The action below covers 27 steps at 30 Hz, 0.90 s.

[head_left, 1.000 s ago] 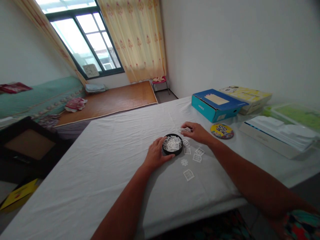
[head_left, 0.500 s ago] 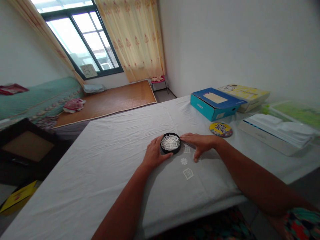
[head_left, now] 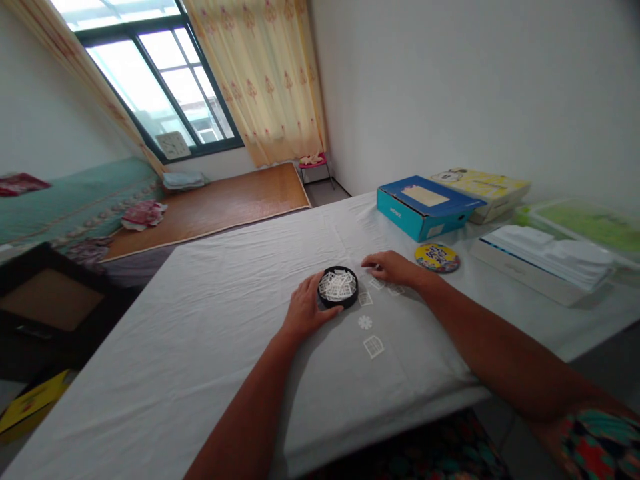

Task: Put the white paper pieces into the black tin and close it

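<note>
My left hand (head_left: 307, 307) is curved round the left side of a round black container (head_left: 344, 306), thumb in front and fingers behind. White paper cut-outs (head_left: 339, 285), many with grid patterns, fill it. To the container's right, just above the cloth, my right hand (head_left: 393, 267) has its fingers bent in with the thumb beneath; whatever may be between them is hidden. Several loose pieces lie near it: a grid-patterned cut-out (head_left: 366, 299), a white flower-shaped piece (head_left: 365, 323) and a larger grid-patterned cut-out (head_left: 374, 347) closer to me.
A white cloth covers the table (head_left: 225, 320). On the right are a round yellow lid (head_left: 437, 257), a blue box (head_left: 425, 208), a yellow box (head_left: 485, 190), a white box with white items (head_left: 543, 263) and a green-filled clear container (head_left: 590, 227). A wall stands behind them.
My right hand has left the container's right edge, moving right and slightly away from me, and its fingers have drawn together. My left hand stays on the container.
</note>
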Each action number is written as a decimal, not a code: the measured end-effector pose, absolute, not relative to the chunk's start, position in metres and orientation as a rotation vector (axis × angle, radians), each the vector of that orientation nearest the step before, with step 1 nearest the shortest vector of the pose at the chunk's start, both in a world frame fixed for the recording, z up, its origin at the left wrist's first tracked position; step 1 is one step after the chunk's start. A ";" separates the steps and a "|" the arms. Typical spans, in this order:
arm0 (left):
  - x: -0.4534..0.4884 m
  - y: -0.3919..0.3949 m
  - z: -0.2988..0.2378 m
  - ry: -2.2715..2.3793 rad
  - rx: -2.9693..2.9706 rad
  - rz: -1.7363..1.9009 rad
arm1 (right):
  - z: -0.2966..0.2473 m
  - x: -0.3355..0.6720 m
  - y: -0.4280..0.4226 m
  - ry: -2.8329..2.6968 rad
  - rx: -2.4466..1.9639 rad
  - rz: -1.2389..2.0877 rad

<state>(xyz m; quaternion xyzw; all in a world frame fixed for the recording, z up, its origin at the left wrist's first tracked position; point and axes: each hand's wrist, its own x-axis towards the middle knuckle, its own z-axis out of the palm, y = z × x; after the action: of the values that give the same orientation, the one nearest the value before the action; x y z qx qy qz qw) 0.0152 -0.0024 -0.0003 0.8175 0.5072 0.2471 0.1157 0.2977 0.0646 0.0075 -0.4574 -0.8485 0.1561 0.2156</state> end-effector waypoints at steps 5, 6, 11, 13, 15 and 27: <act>0.015 -0.002 -0.002 1.476 2.404 0.742 | 0.022 0.319 0.069 -2.201 -1.304 0.599; 0.015 -0.002 -0.002 1.472 2.403 0.742 | 0.025 0.324 0.069 -2.233 -1.281 0.698; 0.015 -0.001 -0.002 1.477 2.392 0.742 | 0.025 0.327 0.065 -2.464 -1.298 0.919; 0.015 -0.001 -0.003 1.481 2.394 0.744 | 0.021 0.323 0.063 -2.510 -1.330 0.904; 0.016 -0.001 -0.005 1.480 2.404 0.754 | 0.020 0.321 0.061 -2.530 -1.347 0.868; 0.018 -0.003 -0.003 1.375 2.584 0.832 | 0.028 0.269 0.051 -1.899 -1.145 0.698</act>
<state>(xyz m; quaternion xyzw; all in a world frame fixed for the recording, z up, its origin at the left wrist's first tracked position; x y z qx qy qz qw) 0.0184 -0.0030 -0.0025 0.8481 0.4514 0.2731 0.0494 0.2685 0.0511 0.0277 -0.4521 -0.7496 0.2757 0.3971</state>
